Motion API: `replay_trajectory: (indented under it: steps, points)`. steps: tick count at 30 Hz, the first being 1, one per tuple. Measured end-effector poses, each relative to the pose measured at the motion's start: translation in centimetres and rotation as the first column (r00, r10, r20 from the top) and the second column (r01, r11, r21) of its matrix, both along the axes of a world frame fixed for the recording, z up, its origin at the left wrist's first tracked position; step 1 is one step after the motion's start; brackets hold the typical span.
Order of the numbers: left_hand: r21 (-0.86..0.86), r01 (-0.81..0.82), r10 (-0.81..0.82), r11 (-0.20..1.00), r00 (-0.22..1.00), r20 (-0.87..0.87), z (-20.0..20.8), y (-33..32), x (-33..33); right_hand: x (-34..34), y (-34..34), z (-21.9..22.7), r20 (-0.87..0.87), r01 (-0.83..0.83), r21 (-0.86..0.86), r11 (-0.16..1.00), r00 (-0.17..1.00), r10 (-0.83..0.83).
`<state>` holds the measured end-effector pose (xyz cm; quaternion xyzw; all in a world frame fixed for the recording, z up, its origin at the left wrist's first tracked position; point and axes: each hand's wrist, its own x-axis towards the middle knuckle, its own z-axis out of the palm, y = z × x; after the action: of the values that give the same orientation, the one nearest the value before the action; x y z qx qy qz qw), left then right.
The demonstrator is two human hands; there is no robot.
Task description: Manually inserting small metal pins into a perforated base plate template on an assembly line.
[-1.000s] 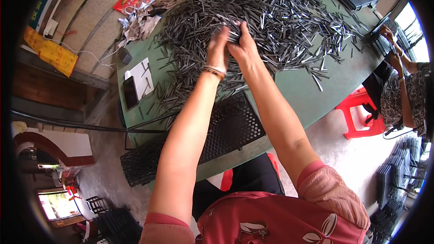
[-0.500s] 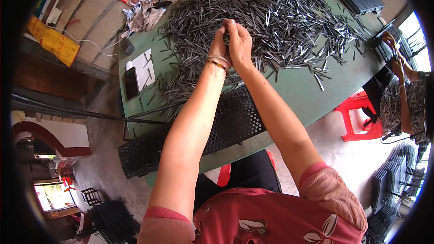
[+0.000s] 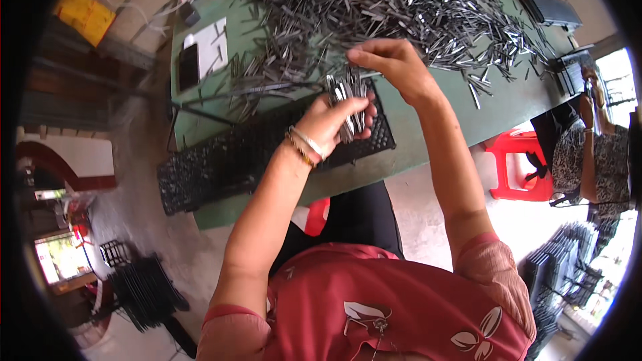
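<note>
In my left hand [image 3: 328, 122] is a bundle of thin dark metal strips [image 3: 346, 90], upright, with the fingers and thumb wrapped round it. It is above the perforated black metal rack [image 3: 227, 164] along the table's near edge. My right hand [image 3: 399, 70] is raised just beyond and to the right of the bundle, apart from it. Its thumb and fingers are pressed together; whatever they hold is too small or blurred to make out. A large heap of similar loose strips [image 3: 374, 0] covers the far part of the green table [image 3: 428, 117].
A phone [image 3: 189, 67] and a white sheet [image 3: 212, 47] with a few strips on it are at the table's left. A red stool [image 3: 518, 167] stands at the right, near another person's arms [image 3: 590, 140]. Black slatted frames [image 3: 562, 261] are stacked on the floor.
My hands were together over the heap and have parted. My left hand has come nearer with the bundle, and my right hand has moved to the right. The view has tilted down.
</note>
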<state>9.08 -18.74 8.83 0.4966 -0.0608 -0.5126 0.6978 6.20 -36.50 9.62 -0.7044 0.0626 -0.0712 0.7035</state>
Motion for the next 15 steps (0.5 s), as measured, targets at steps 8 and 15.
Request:
replay_trajectory:
  steps: [8,15]
  points:
    - [0.002,-0.098,0.097,0.995,0.988,-0.118,-5.7,8.2,-9.0,-6.1,5.0,-2.7,-0.003,0.149,0.164,0.975,0.989,-0.15]
    - [0.01,-0.19,0.183,0.982,0.932,-0.313,-7.3,10.2,-10.7,-4.4,9.0,-5.4,0.201,0.293,-0.207,0.933,0.946,-0.253]
